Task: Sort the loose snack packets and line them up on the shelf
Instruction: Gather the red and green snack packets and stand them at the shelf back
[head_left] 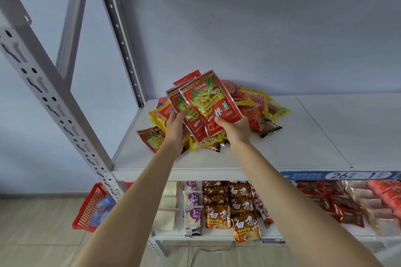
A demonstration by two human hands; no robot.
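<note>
A: Both forearms reach in; our left hand (175, 128) and right hand (233, 130) each pinch the bottom edge of the fanned glossy red foil snack packets (204, 104).

B: Packets' long axis tilts up-left, above the mixed red-and-yellow packet pile (256, 104). White metal shelf (325, 132) lies bare right of pile; right hand's nearer.

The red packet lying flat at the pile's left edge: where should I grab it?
Pinch the red packet by its near-left corner, coming from the left-front. That corner lies free on the shelf; its right side is hidden behind the left hand.
</note>
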